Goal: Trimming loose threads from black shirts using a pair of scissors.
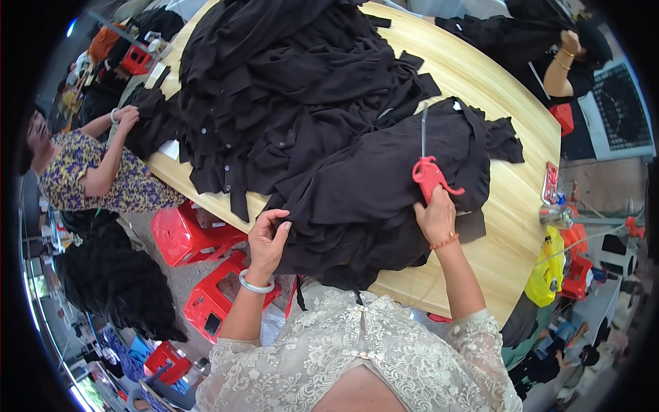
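The left hand (268, 237) pinches the near-left edge of a black garment (384, 185), fingers curled down with the cloth caught between thumb and fingertips; a pale bangle sits on that wrist. The right hand (435, 218) is closed around the red handles of a pair of scissors (427, 165), whose thin blade points away toward the far side and lies over the same garment. An orange bead bracelet circles the right wrist. The garment lies spread at the near edge of the pale wooden tabletop (508, 199), draping a little over its rim toward the person's lace blouse.

Beyond it, a large heap of black clothing (288, 82) with small buttons covers the far and left parts of the tabletop. At the left, another person in a flowered dress (96, 175) has hands on dark cloth at the tabletop's edge. At the far right, another person's arm (559, 65) with bracelets reaches over more black fabric. Red plastic stools (189, 237) stand on the floor at the near left.
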Tool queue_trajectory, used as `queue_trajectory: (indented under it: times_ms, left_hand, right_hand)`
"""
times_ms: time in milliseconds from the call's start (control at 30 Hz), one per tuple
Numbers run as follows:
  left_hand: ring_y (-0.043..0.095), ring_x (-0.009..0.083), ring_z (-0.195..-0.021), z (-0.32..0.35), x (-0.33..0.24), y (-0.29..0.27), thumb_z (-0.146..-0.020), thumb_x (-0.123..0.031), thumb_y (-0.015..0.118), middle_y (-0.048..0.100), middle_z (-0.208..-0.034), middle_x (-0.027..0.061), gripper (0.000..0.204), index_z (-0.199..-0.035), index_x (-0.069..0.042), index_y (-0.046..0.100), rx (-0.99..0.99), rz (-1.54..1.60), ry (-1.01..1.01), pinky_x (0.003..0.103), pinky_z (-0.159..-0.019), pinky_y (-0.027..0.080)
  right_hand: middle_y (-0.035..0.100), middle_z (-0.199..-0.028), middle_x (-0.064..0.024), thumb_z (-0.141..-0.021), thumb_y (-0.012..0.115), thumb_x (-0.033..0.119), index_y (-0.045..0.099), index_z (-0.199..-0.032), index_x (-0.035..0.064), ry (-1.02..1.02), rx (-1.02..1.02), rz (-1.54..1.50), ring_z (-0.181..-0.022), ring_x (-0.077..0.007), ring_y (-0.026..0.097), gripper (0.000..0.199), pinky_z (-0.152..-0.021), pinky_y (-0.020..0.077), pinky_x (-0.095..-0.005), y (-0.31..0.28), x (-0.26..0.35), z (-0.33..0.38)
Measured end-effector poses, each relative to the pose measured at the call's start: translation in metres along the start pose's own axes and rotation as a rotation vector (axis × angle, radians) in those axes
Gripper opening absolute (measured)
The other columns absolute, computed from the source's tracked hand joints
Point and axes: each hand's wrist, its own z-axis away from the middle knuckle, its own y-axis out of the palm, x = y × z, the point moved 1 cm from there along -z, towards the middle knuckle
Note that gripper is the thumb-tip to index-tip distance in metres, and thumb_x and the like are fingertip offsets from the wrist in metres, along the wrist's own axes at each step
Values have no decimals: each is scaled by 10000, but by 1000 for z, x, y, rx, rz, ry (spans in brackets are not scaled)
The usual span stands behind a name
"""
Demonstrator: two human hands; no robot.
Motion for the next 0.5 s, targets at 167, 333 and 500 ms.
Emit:
queue_trajectory:
  times_ms: [167,333,500]
  left_hand:
    - [523,59,-888,16,-6,-8,-881,3,598,585,-984,12,182,-1062,-2,585,-37,299,-33,191,-825,406]
    - [541,80,-909,25,-47,4,-818,32,582,580,-986,37,218,-1034,11,562,181,695,-219,210,-852,419]
    - [564,152,-916,33,-45,-5,-695,-103,706,615,-956,82,293,-936,14,586,576,785,-356,254,-862,409]
  right_hand:
    - [610,-753,-164,-758,599,45,620,-990,-21,-76,7,-372,-675,-274,612,242,-651,470,-348,-35,-8,-24]
    - [464,-625,51,-831,516,-26,579,-1117,5,101,-175,-706,-457,-22,401,294,-415,296,-178,-134,-66,-10]
    - [579,-819,8,-904,463,-50,564,-1127,2,-76,-510,-727,-532,-7,432,250,-456,302,-168,-206,-65,4]
